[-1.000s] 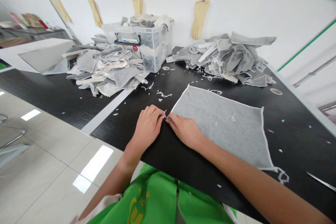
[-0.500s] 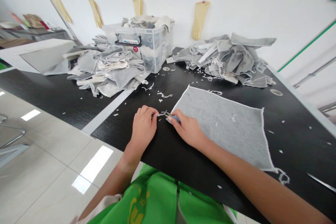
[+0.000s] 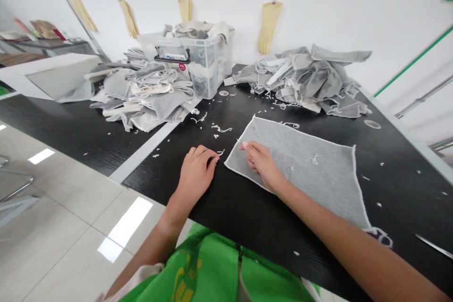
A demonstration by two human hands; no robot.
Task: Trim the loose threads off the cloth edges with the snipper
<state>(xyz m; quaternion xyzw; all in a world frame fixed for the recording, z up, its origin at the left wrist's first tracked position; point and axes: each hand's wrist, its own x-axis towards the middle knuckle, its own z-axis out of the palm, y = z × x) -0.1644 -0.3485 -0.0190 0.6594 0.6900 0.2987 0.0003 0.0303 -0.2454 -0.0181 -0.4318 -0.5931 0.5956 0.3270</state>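
Note:
My left hand (image 3: 197, 169) rests over the black table with thumb and forefinger pinched on a short white thread scrap (image 3: 221, 152). My right hand (image 3: 260, 163) is closed round small thread snips, above the left part of a grey cloth (image 3: 300, 170) with white overcast edges. Only a thin pointed blade (image 3: 239, 141) of the snips shows past the fingers; their body is hidden. The cloth lies flat, with a loose thread tangle (image 3: 314, 158) on top and a looped thread tail (image 3: 384, 237) at its near right corner.
Heaps of grey cloth pieces lie at the left (image 3: 148, 94) and back right (image 3: 300, 78). Between them stands a filled clear plastic box (image 3: 212, 68). Thread scraps (image 3: 222, 129) dot the table. A pointed metal tool (image 3: 433, 246) lies at the right edge. Yellow gloves (image 3: 269, 27) hang on the wall.
My right hand has moved right and slightly up, away from my left hand, taking the snips over the cloth. My left hand has shifted slightly right, still pinching thread.

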